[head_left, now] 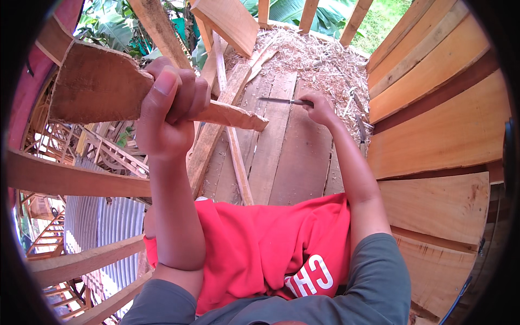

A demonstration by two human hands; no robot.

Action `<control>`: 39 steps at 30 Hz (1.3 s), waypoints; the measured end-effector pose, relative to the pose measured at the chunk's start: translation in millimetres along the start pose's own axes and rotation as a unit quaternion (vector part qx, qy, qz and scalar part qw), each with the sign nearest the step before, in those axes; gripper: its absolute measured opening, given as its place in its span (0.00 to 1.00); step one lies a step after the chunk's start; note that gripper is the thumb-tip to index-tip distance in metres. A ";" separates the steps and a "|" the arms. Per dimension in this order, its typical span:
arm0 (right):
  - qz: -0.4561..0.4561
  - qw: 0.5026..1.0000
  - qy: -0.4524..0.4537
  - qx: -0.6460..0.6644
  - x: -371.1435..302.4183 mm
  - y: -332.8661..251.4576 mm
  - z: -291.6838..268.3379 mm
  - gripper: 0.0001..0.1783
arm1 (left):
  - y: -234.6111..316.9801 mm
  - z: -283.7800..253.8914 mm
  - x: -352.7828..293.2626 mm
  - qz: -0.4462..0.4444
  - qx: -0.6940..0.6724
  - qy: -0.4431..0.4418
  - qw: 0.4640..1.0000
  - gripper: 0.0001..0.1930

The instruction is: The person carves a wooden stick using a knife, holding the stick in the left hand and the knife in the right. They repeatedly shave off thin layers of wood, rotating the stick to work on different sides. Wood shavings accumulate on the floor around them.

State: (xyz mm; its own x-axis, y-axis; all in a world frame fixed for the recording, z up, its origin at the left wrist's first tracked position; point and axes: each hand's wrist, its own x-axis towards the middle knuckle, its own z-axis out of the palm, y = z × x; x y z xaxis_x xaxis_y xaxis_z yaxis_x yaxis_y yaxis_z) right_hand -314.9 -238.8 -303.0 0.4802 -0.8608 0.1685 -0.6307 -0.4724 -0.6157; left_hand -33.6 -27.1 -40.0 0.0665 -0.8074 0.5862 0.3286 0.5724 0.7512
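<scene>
My left hand, raised at the upper left, is closed round the narrow part of a rough paddle-shaped piece of wood. Its broad brown block sticks out to the left of my fist, and its thin end reaches to the right over the planks. Farther off to the right, my right hand grips the dark handle of a knife. The slim blade points left, apart from the wood. My fingers partly cover the handle.
Pale shavings lie over the far part of the plank floor. A long beam and a thin strip lie in front of me. Boards line the right side; rails and corrugated sheet are at left.
</scene>
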 end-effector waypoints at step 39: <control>0.142 0.986 0.086 0.003 13.8 -24.7 31.1 0.13 | -1.7 -3.0 1.4 0.011 -0.003 -0.085 0.996 0.16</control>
State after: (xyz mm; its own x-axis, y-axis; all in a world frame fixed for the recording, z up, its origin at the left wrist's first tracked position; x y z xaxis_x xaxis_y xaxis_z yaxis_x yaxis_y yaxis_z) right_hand -273.7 -233.2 -309.4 0.1742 -0.9777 0.1174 -0.7206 -0.2079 -0.6615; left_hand -31.3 -29.6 -41.4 -0.0878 -0.7589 0.6453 0.3345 0.5877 0.7367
